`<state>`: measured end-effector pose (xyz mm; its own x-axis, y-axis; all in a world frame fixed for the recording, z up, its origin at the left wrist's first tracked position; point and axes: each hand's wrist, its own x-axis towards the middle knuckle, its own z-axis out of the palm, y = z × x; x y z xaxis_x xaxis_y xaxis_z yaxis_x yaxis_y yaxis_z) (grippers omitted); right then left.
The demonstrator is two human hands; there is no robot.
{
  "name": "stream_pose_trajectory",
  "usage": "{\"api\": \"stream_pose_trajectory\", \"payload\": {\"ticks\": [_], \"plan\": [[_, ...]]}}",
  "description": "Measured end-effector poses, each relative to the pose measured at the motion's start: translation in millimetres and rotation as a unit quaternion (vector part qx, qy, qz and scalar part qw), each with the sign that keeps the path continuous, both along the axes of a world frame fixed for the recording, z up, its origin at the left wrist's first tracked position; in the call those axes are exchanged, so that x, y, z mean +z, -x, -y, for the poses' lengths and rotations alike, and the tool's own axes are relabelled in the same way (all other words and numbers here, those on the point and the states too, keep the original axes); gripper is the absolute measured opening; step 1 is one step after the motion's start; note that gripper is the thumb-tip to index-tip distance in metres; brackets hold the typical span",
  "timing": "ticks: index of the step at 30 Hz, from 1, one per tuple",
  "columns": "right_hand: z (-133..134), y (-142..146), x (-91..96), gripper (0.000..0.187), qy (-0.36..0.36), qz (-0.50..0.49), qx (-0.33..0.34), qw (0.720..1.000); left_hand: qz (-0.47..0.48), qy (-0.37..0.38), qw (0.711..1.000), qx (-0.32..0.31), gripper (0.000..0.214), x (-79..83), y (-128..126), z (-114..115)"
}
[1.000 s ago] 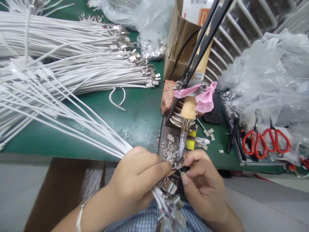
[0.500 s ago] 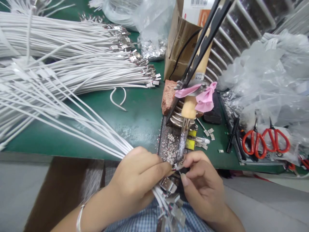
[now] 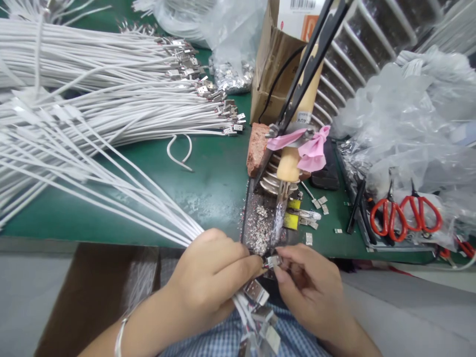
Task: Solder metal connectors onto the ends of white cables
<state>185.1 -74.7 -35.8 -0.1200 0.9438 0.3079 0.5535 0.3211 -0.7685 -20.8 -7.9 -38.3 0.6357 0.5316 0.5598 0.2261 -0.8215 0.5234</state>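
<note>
My left hand (image 3: 213, 277) is closed round a bunch of white cables (image 3: 159, 210). Several metal USB plugs (image 3: 257, 292) hang from the cable ends below it. Between its thumb and forefinger, one cable end points right, with a small silver USB plug (image 3: 274, 261) on it. My right hand (image 3: 310, 285) pinches that plug between thumb and fingertips. Just above stands a soldering iron (image 3: 288, 166) with a wooden handle, tied with pink cloth (image 3: 314, 148), its tip pointing down at a dark tray (image 3: 248, 218) with solder bits.
Long bundles of white cables (image 3: 122, 106) lie at the left. Behind are a brick (image 3: 256, 148), a cardboard box (image 3: 269, 74) and a bag of metal parts (image 3: 233, 74). Red-handled scissors (image 3: 388, 218) and plastic bags (image 3: 405, 109) are at the right. A yellow piece (image 3: 292, 214) sits beside the iron.
My right hand has moved slightly down, away from the iron's tip. The plug at its fingertips now shows more fully. Another small metal piece has come into view on the table above that hand.
</note>
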Motion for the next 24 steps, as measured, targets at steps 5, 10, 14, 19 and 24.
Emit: {"api": "stream_pose_trajectory", "payload": {"ticks": [5,10,14,19,24], "plan": [[-2.5,3.3,6.1,0.017,-0.011,0.058,0.003,0.998,-0.005,-0.001,1.000,-0.005,0.020,-1.2,-0.5,0.9],[-3.9,6.7,8.8,0.011,-0.027,0.083,-0.013,0.996,-0.001,-0.002,1.000,-0.010,0.022,-1.5,0.7,1.5],[-4.5,10.6,8.6,0.011,-0.038,0.109,-0.025,0.993,0.000,0.000,1.000,-0.019,0.024,-3.1,1.1,1.7],[-3.7,15.7,6.9,0.013,-0.042,0.133,-0.033,0.990,-0.001,-0.006,1.000,-0.018,0.022,-3.1,0.3,1.5],[-2.3,20.2,5.4,0.014,-0.059,0.149,-0.043,0.986,-0.004,-0.008,1.000,-0.019,0.022,-3.9,-0.4,1.0]]}}
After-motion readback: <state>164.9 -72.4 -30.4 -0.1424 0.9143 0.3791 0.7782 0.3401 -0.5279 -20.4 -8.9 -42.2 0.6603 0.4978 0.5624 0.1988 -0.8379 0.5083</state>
